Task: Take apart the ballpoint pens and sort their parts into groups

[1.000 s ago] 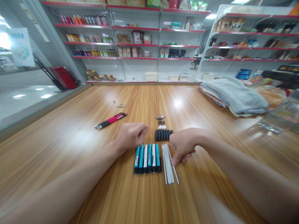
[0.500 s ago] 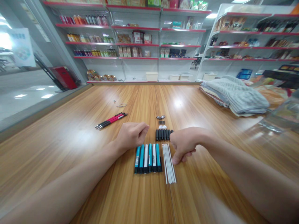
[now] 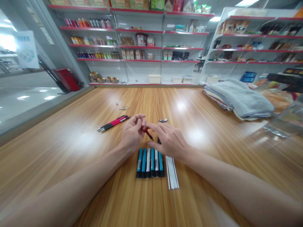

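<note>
My left hand (image 3: 132,134) is closed round a red pen barrel with a black end (image 3: 149,134), which slants down to the right from its fingers. Over at the right, my right hand (image 3: 169,138) has its thumb and fingers apart near the same barrel; whether a fingertip touches it I cannot tell. Below the hands lies a row of blue and white pen barrels (image 3: 151,162) with black ends. Several thin white pen refills (image 3: 172,173) sit beside them. Small metal pen tips (image 3: 163,120) show above my right hand, which hides most of the black grips.
Several red and black pens (image 3: 113,123) lie on the wooden table (image 3: 113,195) to the left. A thin loop (image 3: 124,108) and a small metal piece (image 3: 116,103) are farther back. Folded cloths (image 3: 239,97) and a clear container (image 3: 284,119) stand at the right. Stocked shelves (image 3: 139,47) line the back.
My right hand has moved up and left, from the refills to beside my left hand. My left hand has turned, and the red barrel in it now shows.
</note>
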Motion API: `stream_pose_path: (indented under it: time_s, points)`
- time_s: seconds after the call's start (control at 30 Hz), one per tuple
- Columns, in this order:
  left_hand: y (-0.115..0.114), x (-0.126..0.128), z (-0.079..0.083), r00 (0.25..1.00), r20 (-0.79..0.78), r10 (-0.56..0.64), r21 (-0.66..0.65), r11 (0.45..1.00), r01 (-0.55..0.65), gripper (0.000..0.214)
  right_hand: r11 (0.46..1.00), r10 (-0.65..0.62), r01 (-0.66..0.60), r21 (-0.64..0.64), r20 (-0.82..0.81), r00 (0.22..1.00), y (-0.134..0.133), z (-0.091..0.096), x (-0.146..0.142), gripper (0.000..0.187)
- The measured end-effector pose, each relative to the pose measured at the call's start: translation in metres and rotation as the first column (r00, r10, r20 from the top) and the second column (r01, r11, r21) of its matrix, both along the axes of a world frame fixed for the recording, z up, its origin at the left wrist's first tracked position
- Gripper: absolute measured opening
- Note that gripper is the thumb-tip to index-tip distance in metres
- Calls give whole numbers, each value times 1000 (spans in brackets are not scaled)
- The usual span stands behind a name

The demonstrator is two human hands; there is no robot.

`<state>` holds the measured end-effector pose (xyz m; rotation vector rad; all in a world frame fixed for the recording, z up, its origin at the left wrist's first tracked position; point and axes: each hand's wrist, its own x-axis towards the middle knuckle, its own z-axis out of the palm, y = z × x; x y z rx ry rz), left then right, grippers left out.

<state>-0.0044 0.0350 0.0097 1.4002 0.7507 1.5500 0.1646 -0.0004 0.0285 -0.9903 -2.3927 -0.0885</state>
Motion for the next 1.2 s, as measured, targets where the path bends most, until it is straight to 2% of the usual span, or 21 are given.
stream_pose_path:
  time_s: [0.1,0.2,0.27,0.33,0.43,0.53,0.63,0.77,0.9,1.03,1.13,1.2]
  points:
    - [0,-1,1,975,207,-79,-165,980,114,10,997,27,-28,77,15,1000,-1,-3,-5,37]
    - [0,-2,3,889,448,-95,-281,929,241,18,990,18,-17,143,-7,1000,2,-6,-6,28]
    - [1,-2,4,848,524,-76,-324,903,281,21,988,-18,24,152,-35,999,3,-9,-6,24]
    - [1,-1,3,847,524,-88,-348,886,307,23,989,-52,65,136,-97,994,5,-11,-5,21]
    - [-1,1,0,882,443,-159,-376,860,344,20,992,-64,94,82,-310,949,12,-14,-2,19]
    - [-4,5,-5,934,300,-195,-420,852,312,14,991,-130,121,-54,-561,817,23,-17,4,17]
    - [-4,6,-11,971,152,-183,-431,872,231,18,975,-204,81,-206,-697,687,35,-21,12,18]
    - [1,3,-14,980,113,-165,-449,871,198,22,964,-235,51,-259,-753,615,45,-24,19,18]
    - [4,-1,-15,972,120,-201,-480,846,234,27,964,-237,57,-258,-751,616,47,-24,21,18]
    - [3,-1,-16,968,64,-241,-480,844,241,28,968,-219,37,-248,-764,607,46,-23,21,20]
    - [3,-3,-14,975,-74,-210,-432,888,158,25,970,-216,36,-239,-791,572,48,-22,23,19]
    - [4,-6,-12,950,-284,-126,-332,943,26,23,969,-234,56,-241,-819,525,54,-23,26,20]
